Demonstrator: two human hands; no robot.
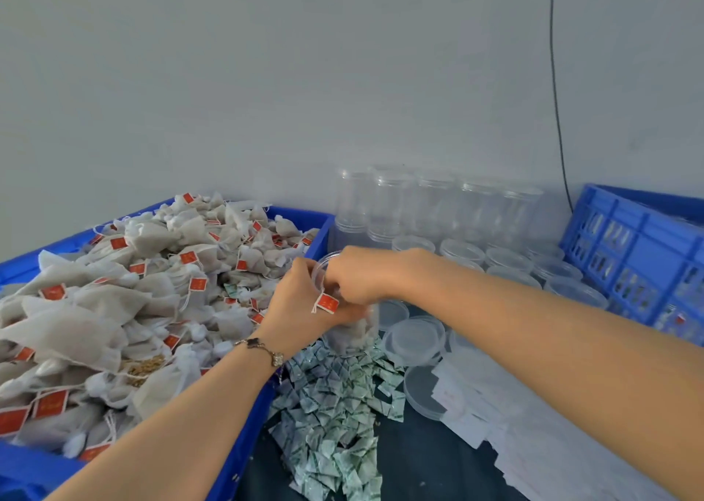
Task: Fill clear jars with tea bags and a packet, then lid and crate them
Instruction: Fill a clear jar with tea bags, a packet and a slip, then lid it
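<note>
- Jar (352, 333): it sits tilted in your left hand (301, 302), just past the corner of the blue bin (247, 436) and above the heap of small packets (335, 405); your fingers curl round its clear wall just under the rim; it looks like thin plastic, light and a little slick, so hold it round the middle rather than by the rim; a hard squeeze would likely flex it.
- Right hand (362, 277): it is bunched over the jar's mouth, fingertips pressed together as if pushing a tea bag down; I cannot tell exactly what the fingers pinch; a red tag (327, 304) on its string hangs outside the rim, against your left hand.
- Tea bags (125, 302): they are heaped in the bin to your left; soft mesh pouches, near weightless, and they squash easily; take one by the pouch body rather than the string, which would probably snag on its neighbours; several pale bags already show through the lower part of the jar.
- Packets: flat, small and crinkly, scattered on the dark table; pinch one by an edge.
- Lids (415, 338): shallow clear discs lying just right of the jar; likely stiff at the rim and slippery on the flat, so grip them across the edge.
- Empty jars (434, 211) stand along the wall; the blue crate (640, 249) waits at the far right.
</note>
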